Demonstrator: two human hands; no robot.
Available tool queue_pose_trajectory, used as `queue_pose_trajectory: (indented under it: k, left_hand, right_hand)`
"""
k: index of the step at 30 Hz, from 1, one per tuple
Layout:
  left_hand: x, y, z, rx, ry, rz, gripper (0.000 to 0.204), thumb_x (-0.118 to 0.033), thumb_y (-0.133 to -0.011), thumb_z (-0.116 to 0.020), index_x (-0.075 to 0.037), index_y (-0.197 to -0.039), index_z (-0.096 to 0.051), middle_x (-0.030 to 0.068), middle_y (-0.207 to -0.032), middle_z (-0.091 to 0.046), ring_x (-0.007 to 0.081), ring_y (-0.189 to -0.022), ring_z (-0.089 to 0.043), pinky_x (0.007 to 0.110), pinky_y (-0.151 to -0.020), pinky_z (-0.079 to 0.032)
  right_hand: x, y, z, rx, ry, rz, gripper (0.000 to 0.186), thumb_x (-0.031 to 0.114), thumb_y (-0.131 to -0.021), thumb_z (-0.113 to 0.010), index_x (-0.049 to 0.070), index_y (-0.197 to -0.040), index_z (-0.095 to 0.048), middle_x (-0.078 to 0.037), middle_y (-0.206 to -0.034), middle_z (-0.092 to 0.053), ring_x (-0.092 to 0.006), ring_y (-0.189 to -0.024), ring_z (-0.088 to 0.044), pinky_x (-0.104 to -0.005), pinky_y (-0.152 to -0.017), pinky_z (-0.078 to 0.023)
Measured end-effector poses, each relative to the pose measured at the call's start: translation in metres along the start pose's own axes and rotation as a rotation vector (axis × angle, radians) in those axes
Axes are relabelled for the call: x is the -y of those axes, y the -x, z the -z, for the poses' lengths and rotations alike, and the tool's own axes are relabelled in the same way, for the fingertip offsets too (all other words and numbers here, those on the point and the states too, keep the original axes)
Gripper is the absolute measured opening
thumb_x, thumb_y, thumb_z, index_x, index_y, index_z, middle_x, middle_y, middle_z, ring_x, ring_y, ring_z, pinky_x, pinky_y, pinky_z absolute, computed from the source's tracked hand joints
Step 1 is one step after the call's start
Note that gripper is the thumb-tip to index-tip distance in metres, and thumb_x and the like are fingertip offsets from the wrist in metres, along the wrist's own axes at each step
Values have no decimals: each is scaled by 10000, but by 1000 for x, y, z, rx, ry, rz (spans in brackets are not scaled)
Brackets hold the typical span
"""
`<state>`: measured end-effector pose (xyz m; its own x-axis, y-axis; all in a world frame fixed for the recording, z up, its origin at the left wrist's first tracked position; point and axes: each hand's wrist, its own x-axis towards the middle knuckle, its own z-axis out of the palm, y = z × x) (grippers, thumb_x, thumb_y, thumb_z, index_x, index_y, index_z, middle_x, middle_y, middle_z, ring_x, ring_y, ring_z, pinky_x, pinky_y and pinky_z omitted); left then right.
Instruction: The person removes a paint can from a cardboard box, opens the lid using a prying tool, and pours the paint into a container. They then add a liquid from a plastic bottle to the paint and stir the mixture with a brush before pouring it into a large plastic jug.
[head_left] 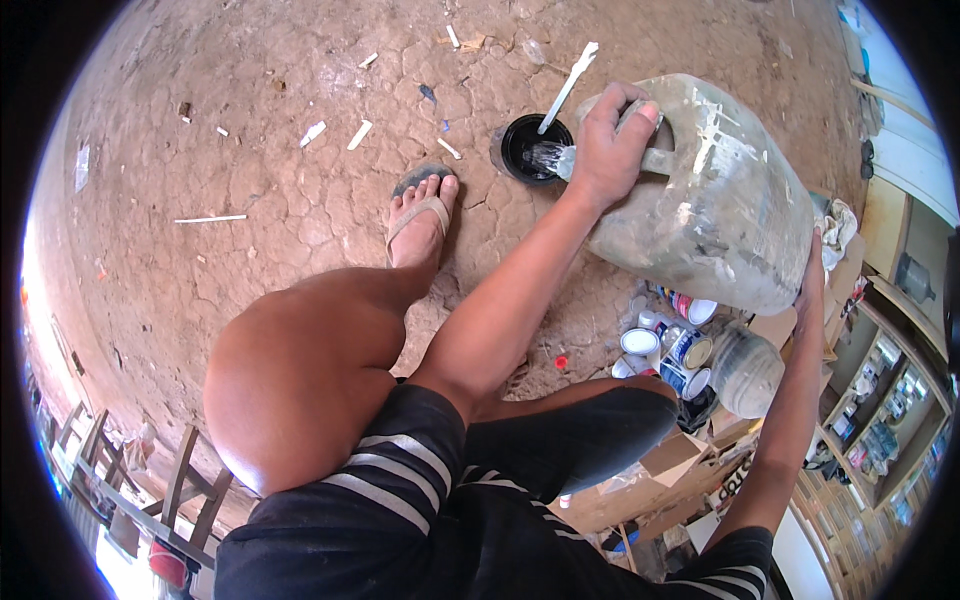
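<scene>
A large, cloudy plastic jug (735, 190) with pale paint smears is tipped on its side, its neck pointing left. My left hand (615, 145) is closed around its handle near the neck. At the jug's base, on the right, my right hand (812, 268) holds it from the far end, its fingers partly hidden. Clear liquid runs from the neck into a small black tub (517, 140) on the ground. A white-smeared stick (570, 85) stands in the tub and leans out over its rim.
Several paint cans (690, 350) and a large, dusty round container (745, 370) sit below the jug. Shelves (890, 420) with bottles stand at the right. Wooden frames (185, 480) are at lower left. Scraps, such as a thin white strip (210, 219), litter the cracked dirt floor.
</scene>
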<state>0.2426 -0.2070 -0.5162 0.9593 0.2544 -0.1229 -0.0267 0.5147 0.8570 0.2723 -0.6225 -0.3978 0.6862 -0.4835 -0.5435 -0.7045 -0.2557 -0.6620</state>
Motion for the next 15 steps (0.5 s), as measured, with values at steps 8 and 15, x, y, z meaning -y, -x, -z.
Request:
queue_pose_trajectory:
  k: [8, 15]
  left_hand:
    - [-2, 0, 1, -15, -21, 0, 342, -345, -932, -619, -15, -1022, -615, 116, -878, -651, 206, -858, -608, 355, -816, -491]
    - [-8, 4, -6, 13, -84, -34, 316, -319, -947, -605, -18, -1043, -615, 72, -905, -636, 164, -875, -585, 320, -828, -481]
  right_hand:
    - [-1, -1, -5, 3, -1, -7, 829, 643, -982, -510, 6, -1509, -442, -154, -1436, -578, -258, -1235, -622, -366, -1053, -487]
    - [-16, -23, 5, 97, -49, -38, 823, 655, -985, -485, 52, -1541, -414, -141, -1479, -542, -264, -1278, -589, -387, -1069, -474]
